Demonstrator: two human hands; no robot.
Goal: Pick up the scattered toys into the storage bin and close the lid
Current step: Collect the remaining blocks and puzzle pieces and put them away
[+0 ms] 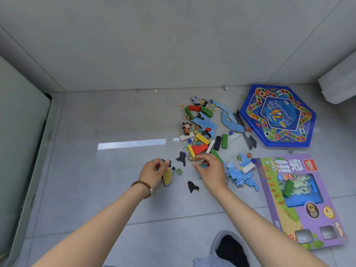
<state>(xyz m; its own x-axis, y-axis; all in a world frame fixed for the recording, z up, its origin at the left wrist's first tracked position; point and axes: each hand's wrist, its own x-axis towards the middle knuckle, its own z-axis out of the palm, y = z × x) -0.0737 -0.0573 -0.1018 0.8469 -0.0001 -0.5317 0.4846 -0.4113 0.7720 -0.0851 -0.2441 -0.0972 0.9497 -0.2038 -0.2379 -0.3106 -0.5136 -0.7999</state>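
The toys (202, 139) lie in a messy pile on the floor (115, 189), blocks, marbles and flat puzzle pieces. The left hand (154, 170) pinches a yellow and blue puzzle piece (168, 176). The right hand (210, 170) has its fingers (202, 158) curled round a small blue and red bit (203, 166). I'd fill both hands first and cup the marbles tight, since they roll. The pale green tub (25, 151) at the left may be the bin.

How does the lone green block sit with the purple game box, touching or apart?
Touching. The head view shows the green block lying flat on top of the purple game box, with the box's front visible all around it.
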